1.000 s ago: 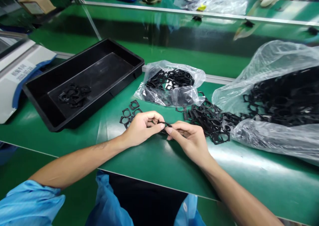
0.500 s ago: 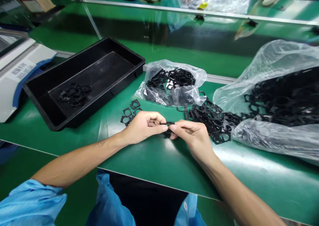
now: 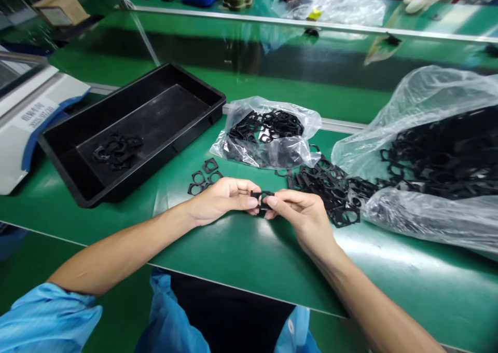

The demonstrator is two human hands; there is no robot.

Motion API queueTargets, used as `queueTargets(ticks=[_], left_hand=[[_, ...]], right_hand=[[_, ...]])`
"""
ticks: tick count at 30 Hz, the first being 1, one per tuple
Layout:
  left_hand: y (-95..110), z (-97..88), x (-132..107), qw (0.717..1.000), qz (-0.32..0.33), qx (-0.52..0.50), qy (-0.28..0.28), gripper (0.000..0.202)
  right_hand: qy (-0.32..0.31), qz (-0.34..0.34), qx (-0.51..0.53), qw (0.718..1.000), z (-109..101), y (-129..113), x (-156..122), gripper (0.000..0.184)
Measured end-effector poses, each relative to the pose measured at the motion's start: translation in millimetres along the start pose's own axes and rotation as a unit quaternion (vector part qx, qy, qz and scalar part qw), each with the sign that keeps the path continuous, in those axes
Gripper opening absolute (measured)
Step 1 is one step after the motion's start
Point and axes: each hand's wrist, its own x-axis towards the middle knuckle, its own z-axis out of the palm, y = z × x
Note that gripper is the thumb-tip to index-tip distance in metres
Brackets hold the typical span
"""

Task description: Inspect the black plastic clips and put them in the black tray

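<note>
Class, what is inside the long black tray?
Inside the black tray, a small heap of thin black pieces lies toward its left end. Pieces underneath are covered, and the near wall hides the floor right behind it.

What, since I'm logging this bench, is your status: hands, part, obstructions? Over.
Left hand and right hand pinching one thin black frame. Frame partly covered by their grip. Nearest clutter: loose frame pile beside right hand.

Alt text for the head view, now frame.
A person's left hand and right hand hold a small black frame above a green tabletop. A black tray of black parts sits at left; a small clear bag of pieces lies beyond the hands, and a loose pile lies beside a larger clear bag at right.
</note>
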Motion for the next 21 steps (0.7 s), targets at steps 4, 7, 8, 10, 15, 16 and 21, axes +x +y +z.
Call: queueTargets(ticks=[4, 7, 8, 10, 15, 16, 21], left_hand=[[-0.3, -2.7, 1.3, 1.000, -0.005, 0.010, 0.021, 0.040], [-2.3, -3.0, 2.2, 0.998, 0.002, 0.039, 0.043, 0.035], [-3.0, -2.6, 2.3, 0.997, 0.007, 0.048, 0.052, 0.034], [-4.0, -1.1, 2.2, 0.996, 0.017, 0.060, 0.066, 0.031], [-1.7, 1.3, 1.9, 0.997, 0.014, 0.054, 0.057, 0.033], [-0.7, 1.0, 2.0, 0.997, 0.014, 0.052, 0.054, 0.034], [3.3, -2.1, 2.8, 0.995, 0.038, 0.074, 0.060, 0.037]], right_hand=[[0.000, -0.016, -0.017, 1.000, -0.2, 0.0, -0.1, 0.033], [0.007, -0.016, -0.031, 0.999, 1.0, -0.6, -0.7, 0.035], [0.011, -0.017, -0.034, 0.999, 1.7, -0.8, -1.0, 0.035], [0.016, -0.019, -0.034, 0.999, 2.7, -0.9, -1.4, 0.036], [0.007, -0.011, -0.035, 0.999, 2.4, -0.7, -0.9, 0.037], [0.008, -0.009, -0.035, 0.999, 1.8, -0.4, -0.6, 0.037], [0.032, -0.008, -0.031, 0.999, -0.1, 1.7, 1.7, 0.036]])
